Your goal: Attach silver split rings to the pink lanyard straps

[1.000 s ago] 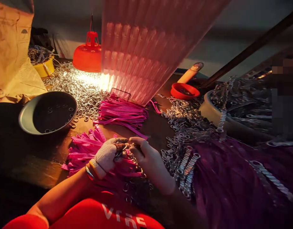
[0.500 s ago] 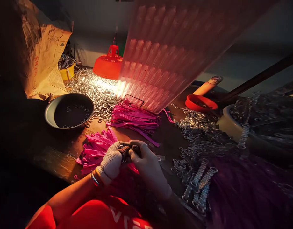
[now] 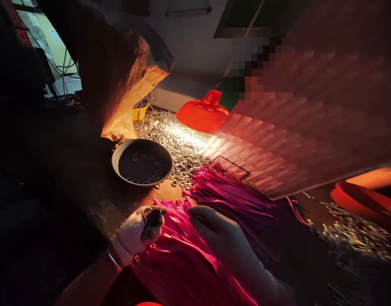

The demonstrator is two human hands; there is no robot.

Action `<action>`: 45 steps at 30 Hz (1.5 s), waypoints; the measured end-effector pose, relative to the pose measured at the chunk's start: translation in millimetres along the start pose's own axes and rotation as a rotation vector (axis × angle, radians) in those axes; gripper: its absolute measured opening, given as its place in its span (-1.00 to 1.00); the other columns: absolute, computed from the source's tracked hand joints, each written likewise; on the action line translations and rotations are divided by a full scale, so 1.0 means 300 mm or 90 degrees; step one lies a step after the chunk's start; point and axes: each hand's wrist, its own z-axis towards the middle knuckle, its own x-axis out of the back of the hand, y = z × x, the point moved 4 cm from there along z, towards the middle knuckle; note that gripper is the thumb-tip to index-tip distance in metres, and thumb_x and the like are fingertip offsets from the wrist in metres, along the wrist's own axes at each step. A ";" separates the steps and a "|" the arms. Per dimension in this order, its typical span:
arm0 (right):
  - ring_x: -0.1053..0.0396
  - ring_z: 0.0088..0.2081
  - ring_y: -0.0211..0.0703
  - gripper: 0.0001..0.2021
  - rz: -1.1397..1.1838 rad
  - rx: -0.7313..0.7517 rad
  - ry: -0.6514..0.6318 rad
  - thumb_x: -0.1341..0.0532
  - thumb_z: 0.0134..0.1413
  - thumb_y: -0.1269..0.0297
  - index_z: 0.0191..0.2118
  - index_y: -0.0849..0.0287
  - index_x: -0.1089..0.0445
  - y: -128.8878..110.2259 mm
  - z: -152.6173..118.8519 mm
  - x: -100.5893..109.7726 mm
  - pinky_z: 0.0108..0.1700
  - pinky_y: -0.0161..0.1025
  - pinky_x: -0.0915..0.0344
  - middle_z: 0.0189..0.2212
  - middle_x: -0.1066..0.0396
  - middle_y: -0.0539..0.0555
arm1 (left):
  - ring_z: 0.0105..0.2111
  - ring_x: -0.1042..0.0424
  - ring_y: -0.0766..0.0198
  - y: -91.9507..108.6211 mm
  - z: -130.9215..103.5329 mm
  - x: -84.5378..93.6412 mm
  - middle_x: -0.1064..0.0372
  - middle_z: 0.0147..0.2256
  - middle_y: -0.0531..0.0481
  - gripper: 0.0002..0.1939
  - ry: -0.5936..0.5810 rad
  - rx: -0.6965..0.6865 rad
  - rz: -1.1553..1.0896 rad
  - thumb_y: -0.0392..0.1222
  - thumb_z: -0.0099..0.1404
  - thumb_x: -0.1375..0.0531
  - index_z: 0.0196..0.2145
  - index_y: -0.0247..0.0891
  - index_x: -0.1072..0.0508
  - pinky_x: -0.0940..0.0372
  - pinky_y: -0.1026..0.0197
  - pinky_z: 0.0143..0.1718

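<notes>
Biggest change vs. a sec ago: hands were together, fingertips meeting over small metal bits; now they're apart, w/ the view swung left. Means the two-handed work on those bits is paused, I'd judge. L hand [image 3: 140, 233], in a white glove w/ dark fingertips, is at the near L edge of the magenta straps [image 3: 182, 231]; fingers curled in, can't tell if they're clamped on anything. R hand [image 3: 219, 231] is over the same straps, fingers close together, thumb side hidden; grip unclear. Straps lie fanned on the desk [image 3: 104, 214] between & under the hands; 2nd magenta bundle [image 3: 233, 197] just behind.

Containers: round metal pan [image 3: 115, 163] has a few loose rings [image 3: 156, 172] inside, mostly along its edge; big ring pile [image 3: 179, 155] sits just beside, outside it. Yellow tub [image 3: 140, 113], partly hidden, has dark wiry stuff poking out. Red bowl [image 3: 350, 199], far R: contents too dark to ID.
</notes>
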 end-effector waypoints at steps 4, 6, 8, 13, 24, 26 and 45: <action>-0.52 -0.33 -0.09 -0.77 -0.054 0.099 -0.059 -0.14 0.11 0.16 -0.23 0.01 -0.52 -0.055 0.223 -0.117 -0.21 -0.17 -0.40 -0.35 -0.58 0.00 | -0.68 -0.10 0.38 0.166 0.002 0.274 -0.34 -0.57 0.02 -0.74 0.170 -0.132 0.121 -0.13 0.26 -0.13 -0.41 -0.30 -0.56 -0.05 0.37 -0.74; -0.52 -0.28 -0.09 -0.74 -0.107 0.126 -0.058 -0.17 0.10 0.17 -0.11 0.03 -0.49 -0.093 0.370 -0.198 -0.18 -0.18 -0.39 -0.31 -0.58 0.01 | -0.71 -0.04 0.45 0.226 0.046 0.387 -0.30 -0.56 0.08 -0.75 0.227 -0.183 0.012 -0.10 0.23 -0.18 -0.36 -0.35 -0.54 0.04 0.40 -0.76; -0.51 -0.19 -0.06 -0.65 -0.177 0.146 -0.060 -0.24 0.07 0.16 -0.01 0.08 -0.44 -0.145 0.527 -0.294 -0.14 -0.18 -0.37 -0.23 -0.57 0.05 | -0.71 -0.06 0.52 0.265 0.106 0.472 -0.29 -0.53 0.11 -0.72 0.270 -0.237 -0.104 -0.12 0.09 -0.33 -0.28 -0.36 -0.50 0.12 0.43 -0.75; -0.44 -0.06 0.04 -0.49 -0.333 0.210 -0.086 -0.31 0.03 -0.01 0.04 0.19 -0.38 -0.302 0.853 -0.557 -0.07 -0.15 -0.31 -0.10 -0.50 0.20 | -0.67 -0.20 0.51 0.271 0.238 0.556 -0.31 -0.49 0.10 -0.62 0.334 -0.287 -0.137 -0.07 -0.01 -0.41 -0.30 -0.34 -0.45 0.11 0.45 -0.73; -0.40 -0.07 0.10 -0.51 -0.397 0.228 -0.071 -0.26 0.09 -0.02 0.00 0.27 -0.37 -0.391 1.083 -0.867 -0.09 -0.12 -0.25 -0.10 -0.45 0.28 | -0.72 -0.02 0.51 0.168 0.304 0.581 -0.18 -0.67 0.13 -0.62 0.311 -0.222 -0.058 0.09 0.12 -0.35 -0.47 -0.30 -0.39 0.14 0.38 -0.69; -0.42 -0.07 0.06 -0.70 -0.393 0.250 -0.117 -0.26 0.11 0.14 -0.09 0.20 -0.46 -0.385 1.097 -0.880 -0.08 -0.16 -0.24 -0.15 -0.50 0.22 | -0.71 -0.03 0.50 0.169 0.304 0.573 -0.18 -0.67 0.12 -0.60 0.310 -0.210 -0.041 0.11 0.12 -0.34 -0.46 -0.30 -0.39 0.12 0.39 -0.68; -0.49 -0.17 -0.03 -0.65 -0.325 0.143 -0.090 0.00 0.32 0.08 -0.12 0.08 -0.49 -0.303 1.035 -0.681 -0.28 -0.26 -0.20 -0.20 -0.56 0.13 | -0.72 -0.10 0.44 0.155 0.320 0.604 -0.26 -0.67 0.08 -0.56 0.356 -0.242 0.125 0.14 0.20 -0.25 -0.24 -0.35 -0.52 0.05 0.40 -0.72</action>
